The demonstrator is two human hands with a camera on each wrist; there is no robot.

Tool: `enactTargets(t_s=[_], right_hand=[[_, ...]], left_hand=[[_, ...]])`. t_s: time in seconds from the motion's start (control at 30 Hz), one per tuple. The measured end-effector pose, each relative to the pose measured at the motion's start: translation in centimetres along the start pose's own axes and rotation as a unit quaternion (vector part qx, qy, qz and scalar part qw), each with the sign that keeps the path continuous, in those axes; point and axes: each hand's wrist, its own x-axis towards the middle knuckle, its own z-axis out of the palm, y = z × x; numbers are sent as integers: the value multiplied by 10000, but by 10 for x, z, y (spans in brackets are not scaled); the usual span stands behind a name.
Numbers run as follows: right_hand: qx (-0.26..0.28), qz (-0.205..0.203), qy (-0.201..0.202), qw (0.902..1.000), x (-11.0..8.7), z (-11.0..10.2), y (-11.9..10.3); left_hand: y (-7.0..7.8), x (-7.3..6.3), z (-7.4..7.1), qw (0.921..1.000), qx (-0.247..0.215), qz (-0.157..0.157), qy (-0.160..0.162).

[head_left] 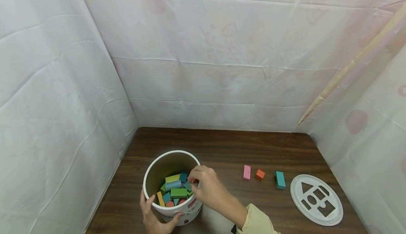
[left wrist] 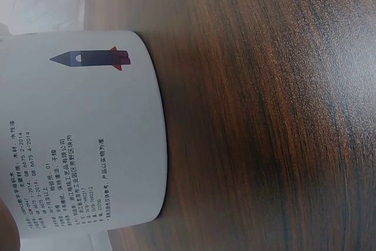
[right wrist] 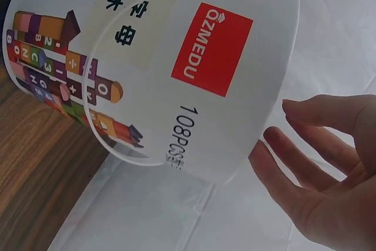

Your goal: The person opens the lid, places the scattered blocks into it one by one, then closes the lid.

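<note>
A white round bucket [head_left: 171, 211] stands on the table, filled partway with coloured blocks [head_left: 179, 193]. My left hand [head_left: 155, 220] grips its near left side, the thumb spread along the outer wall. In the left wrist view, printed text and a rocket cover the bucket [left wrist: 88, 116]. My right hand [head_left: 207, 188] reaches over the right rim, fingertips close to the blocks. Seen from the right wrist, the thumb and fingers [right wrist: 299, 174] are bent but apart at the bucket's edge, with no block visible between them. A handle loop hangs on the bucket [right wrist: 147, 104].
To the right on the brown table [head_left: 228, 146] lie a pink block [head_left: 247, 172], an orange block [head_left: 259, 174] and a teal block [head_left: 280, 180]. Beyond them rests a white lid [head_left: 317, 217] with shaped cutouts. Pale sheets [head_left: 206, 86] enclose the table.
</note>
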Motion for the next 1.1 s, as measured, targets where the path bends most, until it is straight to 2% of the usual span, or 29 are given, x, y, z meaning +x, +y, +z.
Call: enactTargets(t_s=[0.2, 0.47, 0.6, 0.7, 0.77, 0.93, 1.1], right_hand=[[-190, 150, 249, 9994, -4, -9, 5], [-337, 488, 992, 9933, -12, -21, 22], [-499, 691, 1253, 9884, -17, -25, 36], [-606, 703, 1458, 9850, -20, -26, 48], [-651, 692, 1579, 9829, -23, -26, 57], [-734, 838, 1736, 9785, -32, -23, 80], [-796, 1131, 1814, 9736, -42, -18, 104]], left_hand=[[3, 0, 0, 9998, 5, -199, 17], [6, -1, -2, 9988, 118, -472, -65], [10, -1, -2, 9960, 159, -861, -151], [14, -1, -3, 9918, 153, -1247, -234], [15, 0, -3, 9898, 145, -1395, -261], [14, -1, -2, 9924, 188, -1193, -241], [8, -1, -1, 9977, 74, -651, -159]])
